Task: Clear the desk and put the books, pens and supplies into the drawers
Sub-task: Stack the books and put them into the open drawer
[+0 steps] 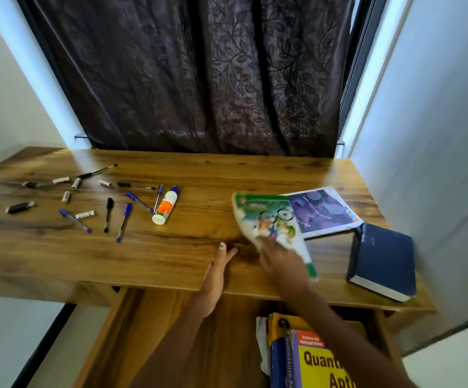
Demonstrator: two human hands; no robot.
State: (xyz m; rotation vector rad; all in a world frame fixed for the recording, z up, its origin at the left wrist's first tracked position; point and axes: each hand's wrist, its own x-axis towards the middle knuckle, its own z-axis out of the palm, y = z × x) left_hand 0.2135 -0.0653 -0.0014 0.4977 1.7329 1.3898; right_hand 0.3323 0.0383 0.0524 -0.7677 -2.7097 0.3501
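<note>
Books [311, 357] already fill your open drawer [143, 331], so your right hand [279, 260] clamps the green booklet [269, 219] to follow, while your left hand [216, 273] rests flat, fingers together, steadying you on the desk [171, 256].

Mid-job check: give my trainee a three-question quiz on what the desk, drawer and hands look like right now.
1. True or false: the right hand holds the green booklet.
2. Which item lies among the pens on the desk? A) glue bottle B) stapler C) scissors
3. Fill in: the yellow book already sits in the open ______.

Key
1. True. Its grip is on the booklet's near end, and the booklet is blurred.
2. A. The glue bottle lies on its side beside them.
3. drawer. The left hand rests flat on the desk edge above it, while the dark blue book and purple booklet are on the desk.
</note>
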